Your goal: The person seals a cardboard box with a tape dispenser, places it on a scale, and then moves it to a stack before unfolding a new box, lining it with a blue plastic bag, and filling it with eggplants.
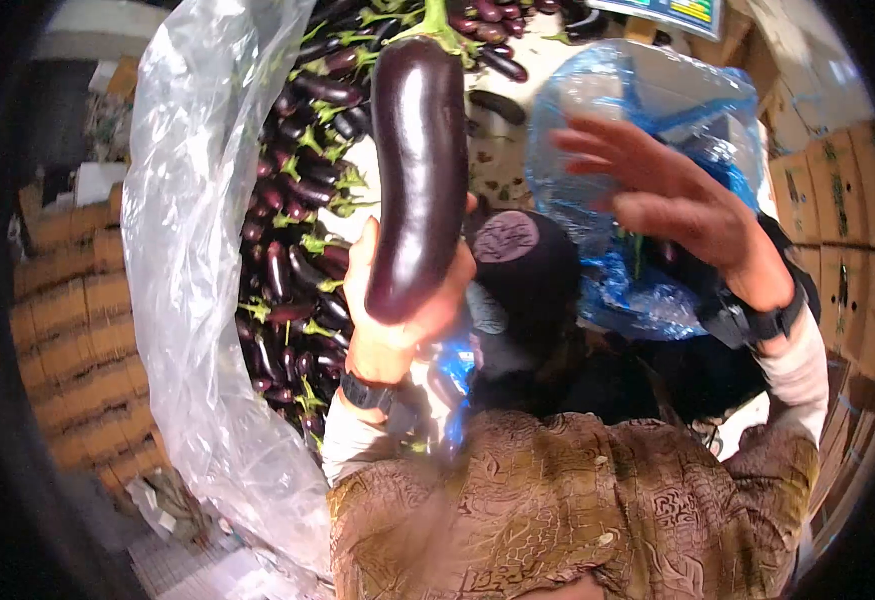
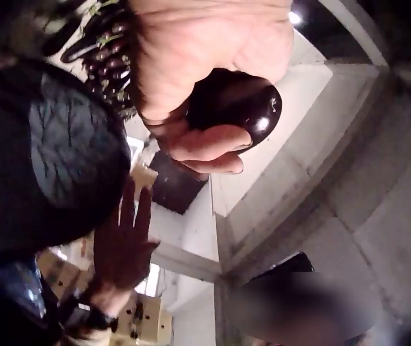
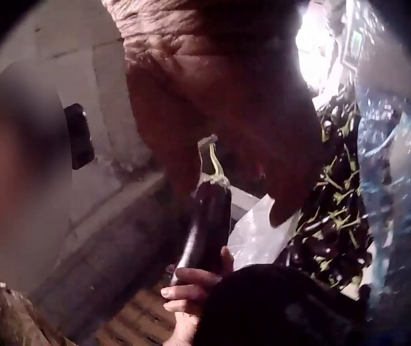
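Note:
In the head view my left hand grips a large, glossy dark purple eggplant near its blossom end, with the green stem pointing up and away. The left wrist view shows the fingers of my left hand curled around the rounded end of the eggplant. To the right, my right hand is raised with its fingers spread and nothing in it, slightly blurred. It overlaps a blue plastic bag in this view. Many smaller eggplants with green stems lie heaped beyond the left hand.
A clear plastic sheet borders the heap on the left. Stacked cardboard boxes stand at the left, with more boxes at the right. A dark rounded shape with a pink patterned patch sits between the hands. A display shows at the top.

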Demonstrator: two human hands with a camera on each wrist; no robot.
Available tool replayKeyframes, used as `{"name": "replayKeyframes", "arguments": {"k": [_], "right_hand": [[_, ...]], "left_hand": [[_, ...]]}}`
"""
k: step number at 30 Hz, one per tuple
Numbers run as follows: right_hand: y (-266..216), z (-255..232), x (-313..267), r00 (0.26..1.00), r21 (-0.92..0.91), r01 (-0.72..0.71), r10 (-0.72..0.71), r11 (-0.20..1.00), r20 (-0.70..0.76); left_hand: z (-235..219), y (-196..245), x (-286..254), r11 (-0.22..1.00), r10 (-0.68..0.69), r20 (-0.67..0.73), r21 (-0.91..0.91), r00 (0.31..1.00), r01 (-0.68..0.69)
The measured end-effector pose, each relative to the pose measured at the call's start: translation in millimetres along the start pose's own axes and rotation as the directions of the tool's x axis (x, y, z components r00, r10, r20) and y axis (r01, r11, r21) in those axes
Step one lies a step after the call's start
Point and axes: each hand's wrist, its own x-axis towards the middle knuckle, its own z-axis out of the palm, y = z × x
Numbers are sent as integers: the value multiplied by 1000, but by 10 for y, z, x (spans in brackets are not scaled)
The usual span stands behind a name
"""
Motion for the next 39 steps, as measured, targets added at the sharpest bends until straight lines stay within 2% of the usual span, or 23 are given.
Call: {"name": "replayKeyframes", "arguments": {"k": [1, 3, 4, 5, 6, 8, 9, 10, 12, 13, 14, 17, 20, 23, 24, 26, 30, 32, 33, 34, 36, 38, 39], "right_hand": [[-22, 54, 87, 998, 78, 67, -65, 995, -26], [-107, 97, 241, 981, 233, 187, -192, 954, -2], [-156, 49, 293, 964, 313, 232, -261, 921, 54], [-203, -53, 283, 961, 336, 201, -252, 920, 114], [-325, -54, 212, 960, 250, 255, -275, 934, 49], [-510, -125, -24, 983, 112, 141, -126, 984, -133], [-542, -252, -118, 974, 75, 100, -83, 992, -211], [-577, -388, -215, 956, 52, 49, -32, 997, -292], [-495, -723, -445, 871, -50, -95, 59, 994, -487], [-487, -773, -640, 865, -53, -101, 62, 993, -497], [-496, -763, -843, 897, -637, -31, -260, 770, -358], [-498, -658, -1057, 936, -738, -136, -159, 661, -315], [-367, -712, -1079, 986, -828, -113, -43, 549, -163], [58, -944, -1019, 961, -793, -263, 72, 549, -268], [230, -1052, -923, 879, -685, -455, 163, 570, -448], [292, -1111, -852, 755, -540, -624, 258, 566, -603], [393, -1102, -599, 669, -409, -720, 404, 561, -624], [589, -1180, -542, 737, -438, -617, 285, 653, -613], [477, -1183, -306, 569, -356, -821, 587, 447, -576], [584, -1198, -193, 567, -354, -822, 588, 446, -577], [851, -1193, -32, 518, -450, -854, 512, 261, -685], [924, -1109, 89, 488, -413, -872, 524, 262, -698], [1143, -1158, 153, 559, -535, -825, 399, 181, -727]], "left_hand": [[239, -124, -28, 999, 16, -135, 40, 991, -11], [437, -350, -110, 986, -128, -161, 82, 979, 142], [395, -428, -63, 974, -224, 41, 54, 974, 222], [352, -507, -18, 949, -314, 252, 62, 916, 308], [328, -585, 23, 920, -382, 438, 103, 813, 377], [473, -623, 28, 820, -563, 327, 333, 759, 465], [633, -594, 3, 779, -513, 180, 509, 840, 366], [662, -578, -20, 780, -518, 187, 503, 835, 372], [642, -510, -90, 635, -317, 101, 761, 943, 132], [519, -438, -84, 725, -324, 139, 672, 936, 151], [466, -381, -98, 697, -265, 131, 711, 955, 95], [301, -261, -91, 771, -114, 171, 636, 979, -22], [188, -182, -53, 795, 15, 150, 598, 989, -103], [65, -101, -26, 811, 48, 123, 575, 991, -110], [18, -84, -14, 812, 66, 104, 572, 992, -114], [-72, -70, 6, 816, 84, 85, 566, 993, -117], [-252, -62, 72, 847, 101, 4, 525, 995, -88], [-372, -59, 126, 844, 137, -82, 531, 987, -73], [-463, -58, 166, 858, 129, -43, 505, 991, -90], [-502, -70, 189, 859, 126, -43, 505, 991, -88], [-565, -100, 243, 889, 146, -160, 454, 976, -59], [-729, -126, 303, 887, 140, -105, 455, 985, -77], [-785, -149, 322, 881, 144, -132, 469, 981, -66]]}}
